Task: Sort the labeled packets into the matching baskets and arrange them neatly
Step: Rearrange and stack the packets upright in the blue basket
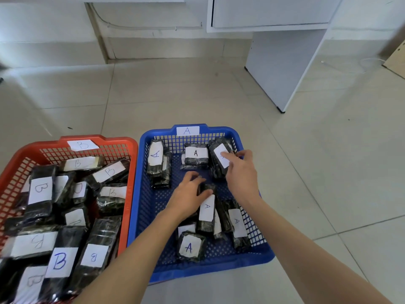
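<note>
Two baskets hold every packet you can see: B packets (40,189) heaped in the red basket (131,172), A packets (195,153) in the blue basket (197,270). Sorting looks finished, I'd judge; the neatening is left. Your left hand (188,194) curls over the top end of the middle packet (207,212). Your right hand (241,172) grips the corner packet (219,150) at the far right, beside two others along the back. The near A cluster lies loose and crooked, and the B pile is jumbled throughout.
</note>
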Action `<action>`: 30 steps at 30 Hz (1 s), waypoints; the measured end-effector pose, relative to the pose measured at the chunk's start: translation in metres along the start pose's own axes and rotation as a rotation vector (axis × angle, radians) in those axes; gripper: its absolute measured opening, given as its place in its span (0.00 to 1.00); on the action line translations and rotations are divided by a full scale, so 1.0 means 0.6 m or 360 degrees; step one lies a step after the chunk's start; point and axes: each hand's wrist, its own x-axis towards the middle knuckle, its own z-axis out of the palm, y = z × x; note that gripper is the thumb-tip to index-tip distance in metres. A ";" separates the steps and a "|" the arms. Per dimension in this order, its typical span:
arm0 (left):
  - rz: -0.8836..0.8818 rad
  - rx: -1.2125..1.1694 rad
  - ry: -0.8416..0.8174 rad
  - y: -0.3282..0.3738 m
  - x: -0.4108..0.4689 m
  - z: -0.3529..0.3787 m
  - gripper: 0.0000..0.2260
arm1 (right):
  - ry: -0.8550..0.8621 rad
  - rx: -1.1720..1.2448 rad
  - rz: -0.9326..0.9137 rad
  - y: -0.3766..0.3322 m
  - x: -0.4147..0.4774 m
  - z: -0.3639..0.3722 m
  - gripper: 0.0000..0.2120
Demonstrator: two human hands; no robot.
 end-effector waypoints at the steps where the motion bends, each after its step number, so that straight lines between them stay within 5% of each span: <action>1: -0.0039 -0.0029 -0.0013 -0.003 0.000 -0.001 0.24 | -0.0010 0.0013 0.0004 0.001 -0.002 0.002 0.19; 10: -0.0093 -0.0209 -0.0096 -0.021 -0.014 -0.021 0.12 | -0.0105 -0.0182 -0.0008 -0.012 0.005 0.006 0.22; 16: -0.0092 -0.0334 -0.0031 -0.046 -0.031 -0.057 0.04 | 0.0115 0.0393 -0.0061 -0.040 0.001 0.013 0.14; 24: -0.0155 -0.0390 -0.0322 -0.047 -0.046 -0.071 0.07 | -0.0528 0.0240 -0.0206 -0.040 -0.014 0.041 0.14; 30: -0.0165 -0.0348 -0.0345 -0.051 -0.051 -0.079 0.07 | -0.0812 -0.0384 -0.0225 -0.030 -0.023 0.032 0.13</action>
